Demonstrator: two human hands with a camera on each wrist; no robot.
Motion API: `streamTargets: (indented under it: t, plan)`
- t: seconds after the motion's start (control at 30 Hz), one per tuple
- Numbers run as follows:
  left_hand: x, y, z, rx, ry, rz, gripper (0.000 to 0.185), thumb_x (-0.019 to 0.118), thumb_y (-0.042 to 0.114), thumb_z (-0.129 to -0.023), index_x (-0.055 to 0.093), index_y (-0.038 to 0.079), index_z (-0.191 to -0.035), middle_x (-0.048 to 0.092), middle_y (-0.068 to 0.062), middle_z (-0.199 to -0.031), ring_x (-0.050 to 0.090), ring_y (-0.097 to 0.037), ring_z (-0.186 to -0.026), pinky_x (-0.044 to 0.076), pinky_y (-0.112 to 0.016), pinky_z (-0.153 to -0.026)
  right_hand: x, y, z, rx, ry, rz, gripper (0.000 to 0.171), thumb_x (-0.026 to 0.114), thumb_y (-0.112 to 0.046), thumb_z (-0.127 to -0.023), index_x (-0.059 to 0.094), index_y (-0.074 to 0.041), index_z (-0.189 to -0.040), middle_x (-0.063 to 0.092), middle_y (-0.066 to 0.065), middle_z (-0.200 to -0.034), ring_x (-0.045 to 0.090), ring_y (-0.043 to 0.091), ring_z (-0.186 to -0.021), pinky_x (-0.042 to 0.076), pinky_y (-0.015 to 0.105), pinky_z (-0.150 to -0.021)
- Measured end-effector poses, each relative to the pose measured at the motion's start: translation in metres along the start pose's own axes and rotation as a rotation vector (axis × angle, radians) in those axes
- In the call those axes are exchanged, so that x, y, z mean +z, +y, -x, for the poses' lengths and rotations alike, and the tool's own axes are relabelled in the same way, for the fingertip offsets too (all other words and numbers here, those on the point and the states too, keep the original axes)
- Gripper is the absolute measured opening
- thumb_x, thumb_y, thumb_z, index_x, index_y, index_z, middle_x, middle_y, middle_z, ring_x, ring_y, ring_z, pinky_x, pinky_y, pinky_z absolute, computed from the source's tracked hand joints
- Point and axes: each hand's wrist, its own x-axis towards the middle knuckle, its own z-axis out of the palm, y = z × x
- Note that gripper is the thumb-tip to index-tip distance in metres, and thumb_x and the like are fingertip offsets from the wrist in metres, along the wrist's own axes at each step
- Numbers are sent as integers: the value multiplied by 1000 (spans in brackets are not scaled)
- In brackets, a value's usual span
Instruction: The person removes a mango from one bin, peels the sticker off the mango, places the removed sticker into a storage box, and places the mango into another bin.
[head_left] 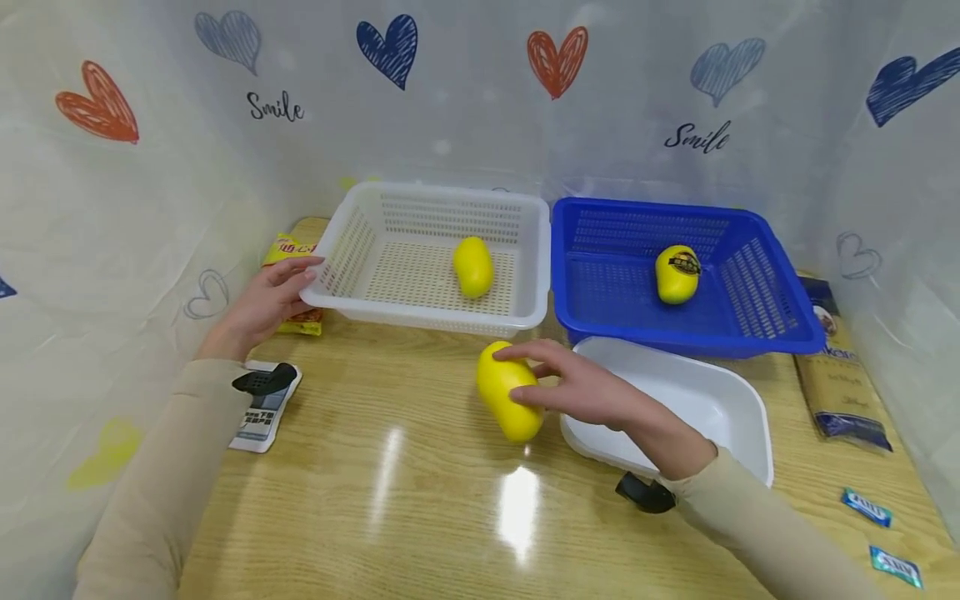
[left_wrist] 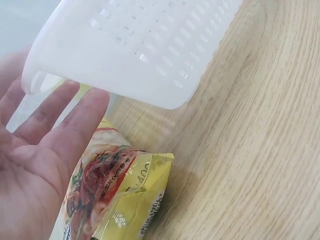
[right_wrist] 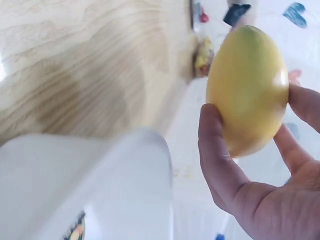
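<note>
Progress: partway, by judgement. Two mangoes lie in baskets and one is in your hand, not yet set down.

Done: a plain yellow mango (head_left: 473, 267) lies in the white basket (head_left: 420, 315), towards its right side. A mango with a black label (head_left: 677, 279) lies in the blue basket (head_left: 675, 340), which stands just to the right of the white one.

In hand: your right hand (head_left: 581, 387) has its thumb and fingers clamped around the third mango (head_left: 495, 387). The held mango is in front of the white basket and left of the white tray (head_left: 720, 408), outside all three containers. It appears to be off the table (head_left: 337, 500); the head view alone does not settle this. The right wrist view shows a greenish patch at one end and no label on the side that faces the camera.

Your left hand (head_left: 258, 304) is at the left front corner of the white basket. Its fingers are nearly straight, somewhat apart, and touch the rim; they seem to steady it. A yellow food packet (left_wrist: 125, 200) lies just below that hand.

Left: placing the held mango. Which container it is meant for, you cannot tell from here. Your right forearm hides part of the tray, so any further fruit there is unconfirmed.
</note>
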Motion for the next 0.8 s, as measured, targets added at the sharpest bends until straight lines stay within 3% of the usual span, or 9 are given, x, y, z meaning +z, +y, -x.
streamTargets:
  t: [0.13,0.23,0.4,0.53,0.8]
  plan:
    - [-4,-2,1,-20,14,-22,55,55,34,-99,41,14,-148,32,-9,-149,54,-15,-110,53,-21,-83,-9,-1,9,20,83,-20,43,66,-43,-93,55,-38,-134,45,-1,-138,54,29,-114,53,40,-75]
    - [-5,-3,1,-29,19,-35,55,55,33,-99,40,15,-148,31,-8,-151,53,-16,-112,53,-21,-83,-16,-4,13,3,151,-42,42,65,-42,-93,56,-35,-134,45,-2,-137,52,30,-113,54,39,-71]
    - [-5,-4,1,-22,11,-45,55,54,33,-99,39,14,-149,31,-10,-151,53,-15,-112,53,-20,-83,-26,-9,17,-33,234,-121,45,66,-36,-94,55,-30,-137,42,-1,-143,51,31,-122,56,38,-80]
    - [-4,-6,-2,-16,11,-38,55,54,32,-100,39,13,-149,31,-11,-150,53,-15,-111,53,-20,-83,-33,-14,16,-52,275,-171,47,64,-33,-96,51,-28,-141,41,3,-143,56,28,-116,56,38,-82]
    - [-1,-11,-6,23,1,35,51,50,29,-101,38,14,-149,30,-11,-151,47,-22,-118,53,-21,-83,-49,-32,-5,-79,307,-174,49,63,-34,-96,49,-26,-143,44,4,-143,57,27,-116,54,35,-84]
